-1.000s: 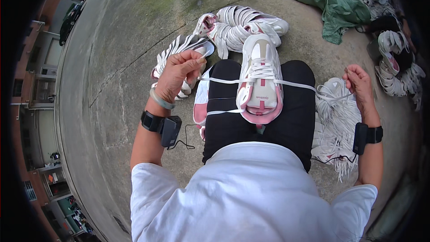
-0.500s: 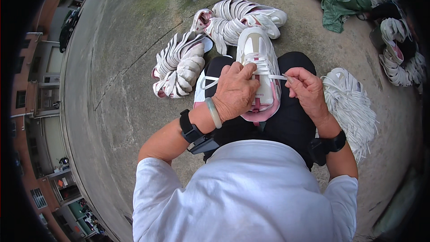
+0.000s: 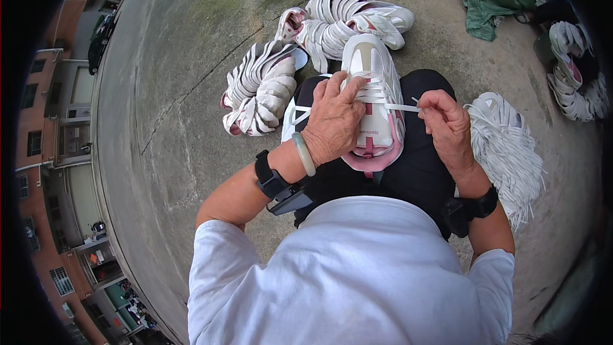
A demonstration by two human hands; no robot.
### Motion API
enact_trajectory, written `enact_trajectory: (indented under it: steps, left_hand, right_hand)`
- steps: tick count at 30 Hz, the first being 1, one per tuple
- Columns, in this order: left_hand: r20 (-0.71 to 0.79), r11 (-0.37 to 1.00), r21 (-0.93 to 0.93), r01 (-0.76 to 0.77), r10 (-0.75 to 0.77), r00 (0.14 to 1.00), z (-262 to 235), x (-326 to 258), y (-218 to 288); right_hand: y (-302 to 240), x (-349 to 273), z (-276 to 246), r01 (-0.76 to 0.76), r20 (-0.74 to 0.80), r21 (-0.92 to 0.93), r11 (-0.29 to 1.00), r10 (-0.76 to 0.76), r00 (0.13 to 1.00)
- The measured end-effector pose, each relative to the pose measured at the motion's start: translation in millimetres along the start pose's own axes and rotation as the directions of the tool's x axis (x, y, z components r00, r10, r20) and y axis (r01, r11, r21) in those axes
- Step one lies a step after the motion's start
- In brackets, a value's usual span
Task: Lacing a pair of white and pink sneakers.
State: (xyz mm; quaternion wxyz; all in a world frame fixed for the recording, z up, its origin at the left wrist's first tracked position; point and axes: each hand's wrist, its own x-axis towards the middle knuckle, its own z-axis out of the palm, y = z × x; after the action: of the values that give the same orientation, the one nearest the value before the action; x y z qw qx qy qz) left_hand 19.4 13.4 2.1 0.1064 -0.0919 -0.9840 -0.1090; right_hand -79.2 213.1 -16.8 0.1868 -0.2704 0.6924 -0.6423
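1. A white and pink shoe (image 3: 373, 99) rests on the person's lap, toe pointing away from them.
2. The left hand (image 3: 332, 121) lies over the shoe's left side, fingers curled down onto the laces.
3. The right hand (image 3: 447, 121) sits just right of the shoe, pinching a white lace (image 3: 401, 108) pulled taut across it.
4. A bundle of white laces (image 3: 504, 153) lies on the concrete ground (image 3: 179, 89) by the right wrist; more shoes (image 3: 306, 45) are piled beyond the lap.
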Motion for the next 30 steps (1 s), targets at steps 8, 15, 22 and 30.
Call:
enact_trajectory:
  steps: [8,15,22,30]
  left_hand:
    - [0.042,0.984,-0.171,0.054,-0.048,0.998,6.1,6.2,-7.9]
    - [0.136,0.951,-0.283,0.122,-0.086,0.987,-2.0,3.1,-14.2]
    - [-0.114,0.956,-0.283,0.077,-0.113,0.987,19.9,2.6,-2.7]
    - [-0.187,0.97,-0.232,0.069,-0.114,0.976,29.1,2.7,0.0]
  right_hand:
    - [-20.4,13.2,31.6,0.084,0.146,-0.259,0.962,-0.047,0.988]
    - [-4.3,15.6,46.8,0.289,0.215,-0.578,0.763,-0.199,0.956]
    - [5.8,13.7,56.1,0.215,0.114,-0.582,0.784,-0.184,0.976]
    - [6.0,11.4,63.4,0.205,0.073,-0.626,0.752,-0.205,0.976]
